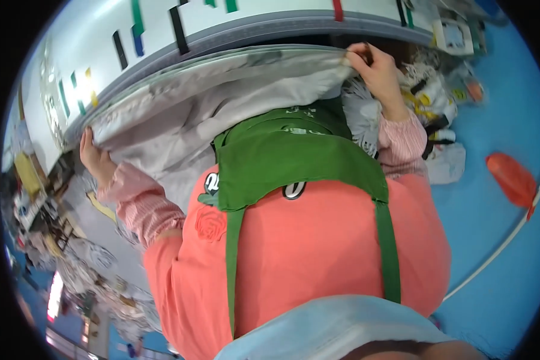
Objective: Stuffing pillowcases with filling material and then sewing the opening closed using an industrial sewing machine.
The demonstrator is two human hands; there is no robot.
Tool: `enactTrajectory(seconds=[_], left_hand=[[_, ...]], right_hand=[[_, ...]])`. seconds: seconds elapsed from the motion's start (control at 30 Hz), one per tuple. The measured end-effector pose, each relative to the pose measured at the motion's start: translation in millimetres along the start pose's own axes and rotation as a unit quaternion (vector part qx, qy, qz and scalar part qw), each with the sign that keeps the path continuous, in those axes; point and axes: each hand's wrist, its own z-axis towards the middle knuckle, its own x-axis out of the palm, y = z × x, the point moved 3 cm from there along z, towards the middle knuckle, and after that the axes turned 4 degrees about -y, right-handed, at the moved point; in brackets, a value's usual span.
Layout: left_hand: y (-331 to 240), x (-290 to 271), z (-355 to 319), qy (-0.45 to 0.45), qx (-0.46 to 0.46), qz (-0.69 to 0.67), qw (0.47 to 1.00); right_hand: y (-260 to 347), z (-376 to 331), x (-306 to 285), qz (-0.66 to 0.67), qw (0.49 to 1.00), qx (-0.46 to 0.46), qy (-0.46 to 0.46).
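Note:
A wide sheet of pale grey fabric (180,114) stretches between my two hands and sags in folds in front of my green apron (300,156). Its upper edge runs along the front of a white table (234,18). My left hand (97,157) pinches the left end of that edge, thumb and fingers closed on the cloth. At the opposite end, my right hand (375,75) grips the other corner between thumb and bent fingers. The fabric's lower part is hidden behind the apron.
Strips of coloured tape (179,30) mark the tabletop. Bundled cloth and bags (429,102) lie at the right on the blue floor (492,252), with a red bag (511,178) and a pale hose (492,258). Heaped fabric (96,264) fills the left side.

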Motion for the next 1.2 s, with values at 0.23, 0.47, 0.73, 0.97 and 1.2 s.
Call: enactTrajectory(seconds=[0.23,0.47,0.73,0.97,1.2], left_hand=[[19,13,22,0.005,-0.083,-0.078,0.993],[11,7,12,-0.022,-0.091,-0.031,0.995],[-1,20,-3,-0.032,-0.09,-0.039,0.995],[1,15,-3,-0.045,-0.08,-0.044,0.995],[6,16,4,-0.041,-0.075,-0.044,0.995]], right_hand=[[-13,22,1,-0.035,0.999,-0.018,-0.011],[-25,39,-1,-0.051,0.997,-0.046,0.037],[-49,53,-24,0.03,0.977,0.009,0.213],[-32,48,-23,-0.078,0.991,-0.081,0.076],[-19,35,-3,-0.09,0.993,-0.048,-0.06]])
